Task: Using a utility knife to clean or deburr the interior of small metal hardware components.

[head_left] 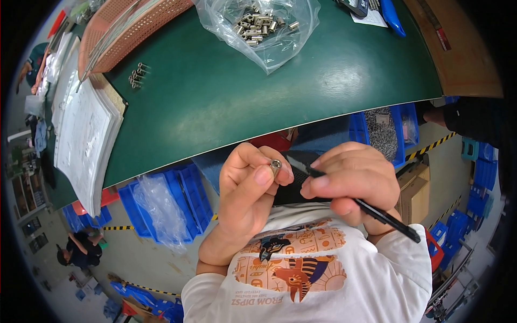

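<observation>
Between the thumb and fingers of my left hand [245, 185] is a small silver metal cylinder fitting [276, 164], its round end facing up. My right hand [355, 183] grips a slim black utility knife [385, 218]. Its grey blade points left toward the fitting; whether they touch, I cannot tell. Both hands are over my lap, just in front of the table edge. On the green table [215, 107], a clear plastic bag [274, 56] lies spread out with a heap of similar metal fittings [256, 29] in it.
Several small screw-like metal parts [138, 75] lie near a pink perforated basket [140, 35] holding long thin rods. A stack of papers [86, 129] overhangs the left edge. Blue bins [167, 202] stand below the table, and another blue bin [398, 132] holds small metal pieces. Another person [81, 250] is far left.
</observation>
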